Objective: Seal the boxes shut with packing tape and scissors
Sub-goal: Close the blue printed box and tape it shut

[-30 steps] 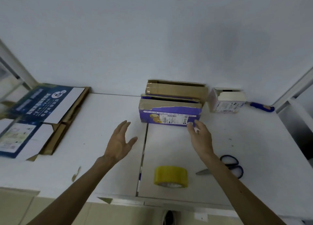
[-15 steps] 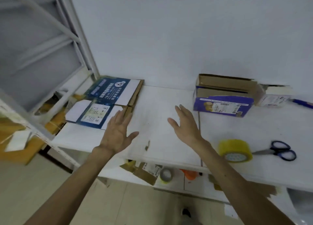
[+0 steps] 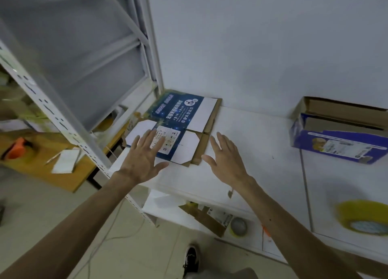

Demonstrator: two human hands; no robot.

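Note:
A flattened blue-and-white cardboard box [image 3: 184, 119] lies at the far left corner of the white table [image 3: 262, 153], on top of brown cardboard. My left hand [image 3: 144, 155] hovers over its near edge with fingers spread, holding nothing. My right hand [image 3: 225, 159] is spread open just right of the flat box, also empty. An open purple box [image 3: 338, 140] stands at the right against the wall. A yellow roll of packing tape [image 3: 363, 218] lies near the table's front right. The scissors are out of view.
A white metal shelf post [image 3: 69, 119] slants down at the left of the table. Under the table lie cardboard scraps [image 3: 205, 215] and another tape roll [image 3: 238, 226]. A low wooden bench [image 3: 42, 165] with an orange item stands further left. My shoe [image 3: 191, 260] is on the floor.
The view has swung left. Both hands left the purple box and moved left to the flattened blue box; the scissors dropped out of view.

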